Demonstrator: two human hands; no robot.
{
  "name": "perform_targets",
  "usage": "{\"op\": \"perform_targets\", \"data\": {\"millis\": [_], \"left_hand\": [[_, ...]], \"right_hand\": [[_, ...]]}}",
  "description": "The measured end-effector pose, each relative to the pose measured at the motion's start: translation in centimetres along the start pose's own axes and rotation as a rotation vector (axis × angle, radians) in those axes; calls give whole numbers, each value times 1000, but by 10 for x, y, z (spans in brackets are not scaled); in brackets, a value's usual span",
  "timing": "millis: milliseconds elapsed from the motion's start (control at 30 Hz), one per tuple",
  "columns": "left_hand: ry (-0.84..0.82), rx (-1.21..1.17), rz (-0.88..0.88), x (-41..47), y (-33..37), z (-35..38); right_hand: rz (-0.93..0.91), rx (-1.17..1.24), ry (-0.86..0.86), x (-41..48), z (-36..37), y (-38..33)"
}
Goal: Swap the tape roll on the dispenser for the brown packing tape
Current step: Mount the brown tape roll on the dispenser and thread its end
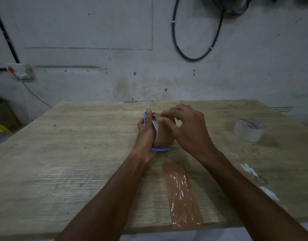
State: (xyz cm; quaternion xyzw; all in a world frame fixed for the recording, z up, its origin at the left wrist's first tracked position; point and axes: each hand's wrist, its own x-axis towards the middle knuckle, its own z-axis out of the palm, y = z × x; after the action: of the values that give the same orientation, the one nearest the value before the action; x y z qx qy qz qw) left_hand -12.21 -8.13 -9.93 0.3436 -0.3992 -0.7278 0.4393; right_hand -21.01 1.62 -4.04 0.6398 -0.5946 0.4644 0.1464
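A brown packing tape roll (164,136) sits in a small blue dispenser (160,149) at the middle of the wooden table (80,153). My left hand (146,134) grips the dispenser and roll from the left side, thumb on top. My right hand (186,129) rests over the top right of the roll, with thumb and fingers pinched at the tape near its upper edge. A clear tape roll (249,129) lies flat on the table to the right, apart from both hands.
A strip of brown tape (182,193) is stuck on the table, running from below the dispenser to the near edge. White scraps (250,171) lie at the right. A wall socket (21,70) and a hanging black cable (193,58) are on the wall behind.
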Motion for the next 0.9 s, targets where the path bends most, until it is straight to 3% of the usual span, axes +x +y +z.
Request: {"op": "perform_targets", "data": {"millis": [267, 600, 767, 900], "left_hand": [[25, 15, -12, 4, 0, 0], [51, 8, 5, 10, -3, -1], [13, -11, -3, 10, -3, -3], [-79, 1, -2, 12, -4, -7]], "right_hand": [[-59, -43, 60, -1, 6, -3], [-109, -164, -71, 6, 6, 0], [-30, -51, -41, 6, -1, 11], [-69, 20, -9, 3, -10, 15]]}}
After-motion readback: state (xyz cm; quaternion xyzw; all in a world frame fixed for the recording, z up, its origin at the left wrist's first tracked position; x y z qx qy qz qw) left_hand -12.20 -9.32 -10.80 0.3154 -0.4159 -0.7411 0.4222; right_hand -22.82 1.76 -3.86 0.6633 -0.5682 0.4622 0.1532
